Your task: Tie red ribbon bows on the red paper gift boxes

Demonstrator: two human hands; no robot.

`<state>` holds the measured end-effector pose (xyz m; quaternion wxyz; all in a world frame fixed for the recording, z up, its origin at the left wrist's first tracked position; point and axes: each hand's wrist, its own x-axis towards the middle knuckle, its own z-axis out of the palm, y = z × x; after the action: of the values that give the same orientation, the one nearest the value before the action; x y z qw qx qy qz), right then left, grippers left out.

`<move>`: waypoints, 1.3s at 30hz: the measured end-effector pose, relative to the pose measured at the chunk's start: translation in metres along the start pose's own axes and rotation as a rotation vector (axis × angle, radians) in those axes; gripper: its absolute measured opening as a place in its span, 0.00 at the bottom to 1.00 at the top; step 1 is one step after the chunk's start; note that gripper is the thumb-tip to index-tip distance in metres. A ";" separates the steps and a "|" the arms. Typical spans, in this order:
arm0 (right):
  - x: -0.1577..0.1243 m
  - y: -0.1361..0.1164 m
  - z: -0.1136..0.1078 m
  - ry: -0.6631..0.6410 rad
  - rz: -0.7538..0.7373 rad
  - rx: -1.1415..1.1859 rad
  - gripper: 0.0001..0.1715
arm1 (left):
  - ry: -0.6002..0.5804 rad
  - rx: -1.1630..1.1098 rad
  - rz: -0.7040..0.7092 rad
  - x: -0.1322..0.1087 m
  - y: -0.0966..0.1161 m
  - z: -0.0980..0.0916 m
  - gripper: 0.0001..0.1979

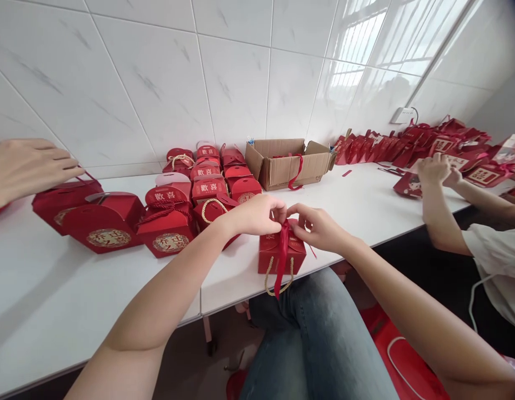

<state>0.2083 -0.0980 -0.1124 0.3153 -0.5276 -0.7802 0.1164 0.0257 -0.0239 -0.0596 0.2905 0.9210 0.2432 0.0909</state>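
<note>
Near the table's front edge stands a small red gift box (265,254) with a gold rope handle (269,272) hanging down its near side. A red ribbon (283,250) lies over its top and dangles in front. My left hand (263,214) is at the top left of the box, its fingers pinched on the ribbon. From the right, my right hand (315,226) pinches the ribbon too, close to the left fingertips. The fingers partly cover the place where the ribbon crosses the lid.
Rows of red boxes (169,236) stand at the left. Behind is an open cardboard box (282,169) with ribbon over its rim. Another person's hand (32,164) touches a box at far left; a co-worker's hands (434,169) work at right beside piled red boxes (444,141).
</note>
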 end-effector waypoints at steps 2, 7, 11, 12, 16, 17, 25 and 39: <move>0.002 0.003 -0.001 -0.021 -0.062 -0.023 0.10 | 0.006 -0.011 0.000 0.001 -0.001 0.000 0.05; -0.001 0.003 -0.008 -0.023 -0.240 -0.054 0.12 | -0.019 -0.048 -0.038 0.003 -0.002 0.001 0.06; -0.002 0.003 -0.015 -0.109 -0.318 -0.080 0.22 | -0.067 -0.032 -0.086 0.006 -0.006 0.000 0.07; -0.002 0.004 -0.017 -0.132 -0.331 -0.086 0.24 | -0.073 -0.022 -0.096 0.006 -0.007 0.000 0.07; -0.004 0.010 -0.023 -0.188 -0.351 -0.110 0.25 | -0.071 0.020 -0.117 0.004 -0.011 -0.004 0.06; -0.005 0.011 -0.023 -0.191 -0.352 -0.112 0.25 | -0.062 0.029 -0.116 0.004 -0.012 -0.005 0.06; -0.011 0.014 -0.016 -0.022 -0.179 -0.048 0.19 | -0.059 0.028 -0.108 0.002 -0.014 -0.007 0.06; -0.001 0.006 -0.006 0.121 0.153 0.395 0.09 | -0.171 0.096 0.020 0.000 -0.010 -0.007 0.06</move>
<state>0.2166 -0.0971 -0.1114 0.4491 -0.5192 -0.6795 0.2589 0.0193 -0.0136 -0.0595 0.2649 0.9406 0.2125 0.0029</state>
